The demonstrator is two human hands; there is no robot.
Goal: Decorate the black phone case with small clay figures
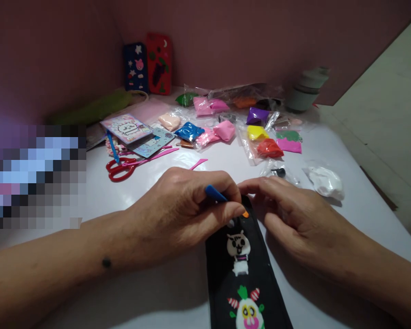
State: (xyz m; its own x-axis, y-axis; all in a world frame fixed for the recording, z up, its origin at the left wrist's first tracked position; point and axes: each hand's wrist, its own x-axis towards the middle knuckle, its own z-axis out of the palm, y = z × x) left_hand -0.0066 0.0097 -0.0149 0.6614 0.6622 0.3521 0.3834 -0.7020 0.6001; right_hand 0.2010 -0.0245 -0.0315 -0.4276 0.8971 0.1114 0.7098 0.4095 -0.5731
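A black case (222, 288) lies lengthwise on the bench (332, 151), left of the bench's right edge. A white figure (240, 251) with dark eyes and a purple band sits midway along it; nearer the viewer is a horned figure (249, 315) with red-striped horns, green leaves on top, yellow around the eyes and a pink snout. An orange piece (245, 214) shows near the far end.

The left hand (188, 205) pinches a blue tool (214, 193) between its fingers. The right hand (294, 210) curves beside the case's far end; whether its fingers grasp it, I cannot tell.

The tool's lower end is hidden behind the thumb, and the left hand covers part of the case, whose near end is cut off. A bottle (306, 89) near the bench's back edge is blurred.
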